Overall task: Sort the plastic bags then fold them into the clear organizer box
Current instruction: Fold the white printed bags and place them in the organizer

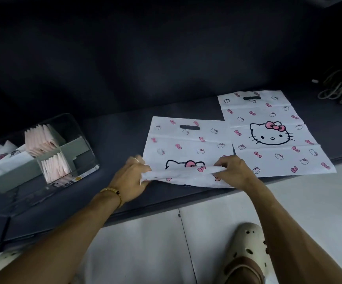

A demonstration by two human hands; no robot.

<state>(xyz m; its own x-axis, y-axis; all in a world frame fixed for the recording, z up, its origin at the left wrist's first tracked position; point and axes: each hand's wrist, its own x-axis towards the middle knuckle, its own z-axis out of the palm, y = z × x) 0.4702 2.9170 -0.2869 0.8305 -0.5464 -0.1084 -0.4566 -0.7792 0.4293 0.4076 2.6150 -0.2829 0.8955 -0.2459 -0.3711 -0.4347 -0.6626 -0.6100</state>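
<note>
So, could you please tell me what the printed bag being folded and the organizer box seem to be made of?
Printed bag: thin matte white plastic film, judging by its sharp creases and die-cut handle slot. Organizer box: clear, glossy, rigid plastic, probably acrylic; the folded bags show through its walls.

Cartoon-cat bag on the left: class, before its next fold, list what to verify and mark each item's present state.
1. Both hands grip the near edge: left hand, right hand: ok.
2. Near edge of the left cartoon-cat bag lifted and turned over: ok.
3. Rest of that bag lies flat: ok.
4. Right cartoon-cat bag clear of the fold: not ok, edges meet or overlap.
5. Free slot in the clear organizer box: cannot tell.
</note>
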